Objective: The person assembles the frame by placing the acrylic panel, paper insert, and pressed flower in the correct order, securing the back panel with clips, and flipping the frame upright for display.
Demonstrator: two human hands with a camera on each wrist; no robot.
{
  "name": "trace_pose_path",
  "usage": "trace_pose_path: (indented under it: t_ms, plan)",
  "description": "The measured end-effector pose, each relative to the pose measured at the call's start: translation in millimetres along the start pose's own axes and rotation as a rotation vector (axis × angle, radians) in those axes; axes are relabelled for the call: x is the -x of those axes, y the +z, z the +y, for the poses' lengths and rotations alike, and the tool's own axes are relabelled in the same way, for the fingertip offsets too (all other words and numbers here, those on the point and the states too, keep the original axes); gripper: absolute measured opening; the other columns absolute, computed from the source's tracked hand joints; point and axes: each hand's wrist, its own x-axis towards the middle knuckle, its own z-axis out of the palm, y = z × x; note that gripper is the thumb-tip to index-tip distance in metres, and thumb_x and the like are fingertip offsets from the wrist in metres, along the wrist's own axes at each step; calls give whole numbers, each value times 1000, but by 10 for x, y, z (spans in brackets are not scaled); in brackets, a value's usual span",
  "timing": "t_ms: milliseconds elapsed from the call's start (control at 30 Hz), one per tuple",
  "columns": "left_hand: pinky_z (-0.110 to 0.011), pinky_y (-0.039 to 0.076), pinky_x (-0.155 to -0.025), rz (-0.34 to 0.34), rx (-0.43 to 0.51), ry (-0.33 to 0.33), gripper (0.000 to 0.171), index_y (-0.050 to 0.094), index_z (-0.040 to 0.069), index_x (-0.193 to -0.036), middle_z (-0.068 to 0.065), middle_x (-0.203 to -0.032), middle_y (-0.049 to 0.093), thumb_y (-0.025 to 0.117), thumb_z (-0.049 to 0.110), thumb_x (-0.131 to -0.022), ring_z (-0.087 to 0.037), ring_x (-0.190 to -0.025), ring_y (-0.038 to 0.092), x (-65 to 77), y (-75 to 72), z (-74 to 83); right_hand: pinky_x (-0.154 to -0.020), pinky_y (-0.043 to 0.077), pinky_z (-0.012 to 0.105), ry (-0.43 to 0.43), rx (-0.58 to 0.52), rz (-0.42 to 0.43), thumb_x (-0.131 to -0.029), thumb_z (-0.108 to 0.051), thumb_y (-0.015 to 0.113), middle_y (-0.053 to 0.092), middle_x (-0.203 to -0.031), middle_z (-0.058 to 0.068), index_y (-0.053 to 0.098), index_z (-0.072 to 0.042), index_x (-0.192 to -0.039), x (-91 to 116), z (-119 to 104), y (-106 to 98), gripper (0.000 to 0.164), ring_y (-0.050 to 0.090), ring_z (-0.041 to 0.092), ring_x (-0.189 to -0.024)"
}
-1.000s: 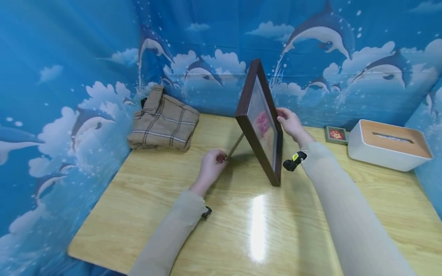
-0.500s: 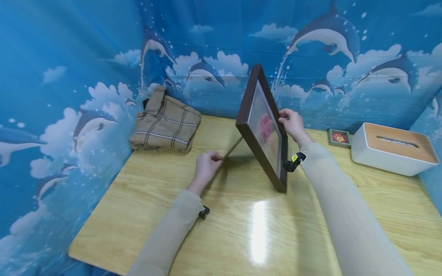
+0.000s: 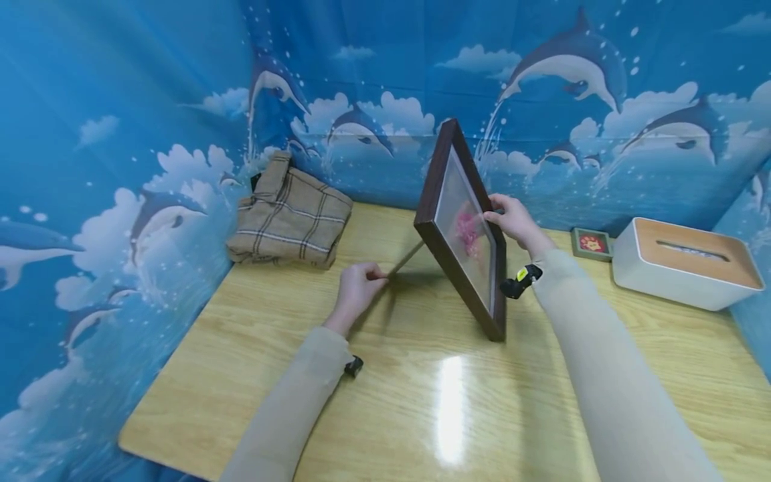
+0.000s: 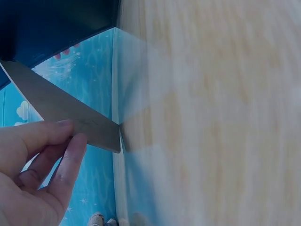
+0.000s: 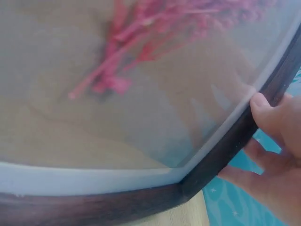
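Observation:
A dark brown picture frame (image 3: 435, 194) with pink dried flowers (image 3: 468, 231) behind its glass stands tilted on the table. My right hand (image 3: 512, 219) grips its far side edge; in the right wrist view the thumb lies on the front rim (image 5: 235, 134) and the fingers go round behind. Behind the frame, a flat support leg (image 3: 407, 258) slants down to the tabletop. My left hand (image 3: 357, 291) pinches that leg near its lower end. In the left wrist view the leg (image 4: 70, 101) runs between thumb and fingers, its end touching the wooden surface.
A folded brown plaid cloth (image 3: 292, 214) lies at the back left. At the back right are a small square framed piece (image 3: 591, 244) and a white tissue box (image 3: 680, 264) with a wooden lid. A blue dolphin curtain (image 3: 385, 73) hangs behind the table (image 3: 253, 375).
The picture frame's lower near corner has shifted slightly right and toward me, the right hand moving along with it. My left hand has moved a little left, still holding the leg.

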Motion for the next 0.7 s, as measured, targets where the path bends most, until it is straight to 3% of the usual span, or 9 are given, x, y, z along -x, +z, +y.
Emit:
trace_pose_path:
  t_ms: [267, 600, 700]
  plan:
    - [-31, 53, -66, -14, -1, -31, 6, 72, 6, -74, -4, -74, 70, 76, 5, -78, -19, -69, 63, -137, 43, -38, -97, 38, 55, 29, 107, 72, -102, -12, 44, 48, -127, 27, 45, 4, -129, 13, -7, 1, 32, 43, 41, -121]
    - [-32, 52, -70, -66, 61, -27, 12, 66, -1, -71, -11, -84, 72, 72, -1, -81, -23, -77, 66, -573, 44, -222, -101, 35, 56, 101, 232, 67, -102, -12, 42, 39, -139, 32, 35, 7, -138, 227, -16, -61, 41, 35, 46, -128]
    - [-33, 51, -71, -70, 35, -39, 11, 67, 0, -72, -10, -83, 72, 74, 1, -80, -23, -77, 65, -677, 12, -247, -96, 39, 57, 101, 251, 64, -102, -12, 42, 44, -133, 32, 40, 8, -131, 318, -37, -60, 35, 39, 47, -124]
